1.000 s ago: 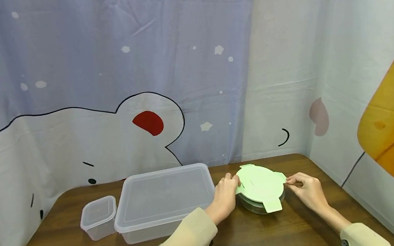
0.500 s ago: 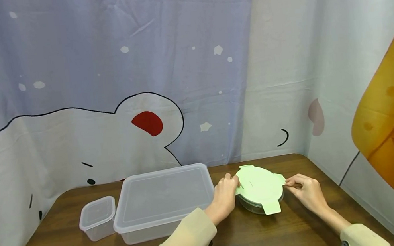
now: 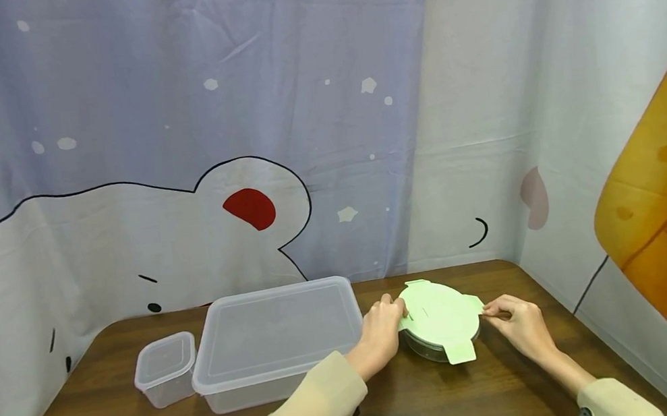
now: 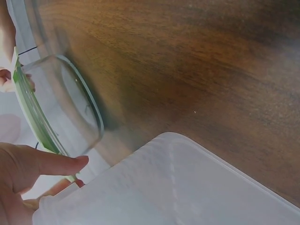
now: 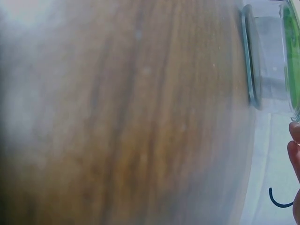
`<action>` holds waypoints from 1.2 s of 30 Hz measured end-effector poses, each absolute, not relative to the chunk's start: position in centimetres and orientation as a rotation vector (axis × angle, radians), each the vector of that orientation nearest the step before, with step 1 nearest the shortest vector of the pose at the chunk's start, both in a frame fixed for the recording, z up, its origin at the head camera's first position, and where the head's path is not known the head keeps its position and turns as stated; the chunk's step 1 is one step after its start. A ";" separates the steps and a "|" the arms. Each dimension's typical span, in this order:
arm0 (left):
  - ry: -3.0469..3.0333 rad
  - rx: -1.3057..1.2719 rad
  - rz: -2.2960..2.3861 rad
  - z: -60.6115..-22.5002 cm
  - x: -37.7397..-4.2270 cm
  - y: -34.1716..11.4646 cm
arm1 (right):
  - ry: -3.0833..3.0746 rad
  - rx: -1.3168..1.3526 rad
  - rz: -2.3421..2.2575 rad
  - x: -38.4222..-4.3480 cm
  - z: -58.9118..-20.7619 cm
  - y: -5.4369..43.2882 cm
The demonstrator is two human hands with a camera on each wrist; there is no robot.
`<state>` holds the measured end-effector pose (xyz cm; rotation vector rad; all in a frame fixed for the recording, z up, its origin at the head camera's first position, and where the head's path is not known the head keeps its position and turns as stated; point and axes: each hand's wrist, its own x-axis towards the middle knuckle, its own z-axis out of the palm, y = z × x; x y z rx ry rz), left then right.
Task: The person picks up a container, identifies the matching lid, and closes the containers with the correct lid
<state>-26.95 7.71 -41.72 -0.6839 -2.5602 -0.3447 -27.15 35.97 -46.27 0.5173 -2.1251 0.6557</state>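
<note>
A round glass food container (image 3: 430, 350) stands at the right of the table, with a light green lid (image 3: 442, 312) on top. The lid's flaps stick outward, and the front flap (image 3: 460, 350) slants down past the rim. My left hand (image 3: 380, 335) pinches the left flap between thumb and fingers; in the left wrist view the thumb (image 4: 61, 164) lies on the near side of it. On the other side, my right hand (image 3: 519, 324) pinches the right flap with its fingertips. Only fingertips (image 5: 294, 150) of that hand show in the right wrist view, just by the container's rim.
A large clear plastic box (image 3: 280, 342) with a frosted lid stands left of my left hand, close beside it. Farther left is a small lidded plastic box (image 3: 167, 371). The brown wooden table (image 3: 428, 415) ends at a printed curtain (image 3: 350, 132) behind and to the right.
</note>
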 end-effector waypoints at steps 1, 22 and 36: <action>-2.556 -0.684 -0.341 -41.7 -27.0 7.7 | -2.126 0.517 0.655 -27.1 -46.3 36.0; -2.660 -0.557 -0.638 -40.2 -26.5 8.3 | -2.377 0.511 0.740 -26.6 -44.2 35.8; -2.856 -0.295 -1.025 -39.8 -26.4 9.5 | -2.742 0.126 1.424 -27.9 -42.1 34.0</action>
